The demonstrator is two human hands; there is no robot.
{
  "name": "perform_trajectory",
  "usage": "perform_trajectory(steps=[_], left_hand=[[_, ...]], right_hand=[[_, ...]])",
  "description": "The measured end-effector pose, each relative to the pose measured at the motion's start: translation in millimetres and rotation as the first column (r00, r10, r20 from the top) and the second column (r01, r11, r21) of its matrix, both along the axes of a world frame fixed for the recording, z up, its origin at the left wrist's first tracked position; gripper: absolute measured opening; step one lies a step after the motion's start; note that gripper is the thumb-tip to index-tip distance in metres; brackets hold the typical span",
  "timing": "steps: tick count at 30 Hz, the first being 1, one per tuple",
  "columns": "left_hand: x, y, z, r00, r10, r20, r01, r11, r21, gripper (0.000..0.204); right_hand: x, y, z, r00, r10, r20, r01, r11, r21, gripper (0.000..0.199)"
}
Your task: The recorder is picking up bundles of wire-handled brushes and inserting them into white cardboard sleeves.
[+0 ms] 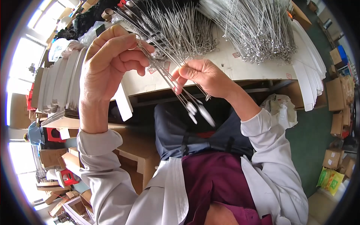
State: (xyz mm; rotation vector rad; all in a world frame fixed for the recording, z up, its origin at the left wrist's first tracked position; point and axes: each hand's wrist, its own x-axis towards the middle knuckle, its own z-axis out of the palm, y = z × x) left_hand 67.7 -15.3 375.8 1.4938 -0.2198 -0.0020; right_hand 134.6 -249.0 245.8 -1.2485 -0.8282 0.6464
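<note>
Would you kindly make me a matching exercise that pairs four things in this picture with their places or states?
Things:
1. Bare left hand
2. Crinkled yellow-green plastic packet
3. Dense heap of looped silver wires
4. Translucent white plastic bag

Places or states:
A. On the pale tabletop, upper right
B. Beside the rolled light grey right sleeve
C. Holding thin white-tipped metal wires
D. Low at the picture's far right

Pairs: 1-C, 2-D, 3-A, 4-B

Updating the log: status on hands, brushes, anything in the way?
Left hand pinching white-tipped brushes opposite the tips. Right hand pinching thin wires. No obstruction visible between hands; wire piles beyond on table.
</note>
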Motion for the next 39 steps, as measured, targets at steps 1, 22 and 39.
perform_trajectory(steps=[1,22,39], left_hand=[[2,3,-2,1.0,0.01,0.005,-0.01,1.0,0.006,0.018],[22,32,-67,0.966,0.248,0.066,-0.257,0.941,0.221,0.014],[-21,-14,-125,0.742,-0.129,0.658,-0.577,0.377,0.724,0.009]], right_hand=[[-3,-1,-4,0.999,0.026,-0.026,-0.027,1.0,-0.014,0.039],[-54,-39,-51,0.877,0.043,-0.478,-0.108,0.988,-0.109,0.046],[-87,-44,-82,0.967,-0.256,0.006,0.245,0.915,-0.32,0.037]])
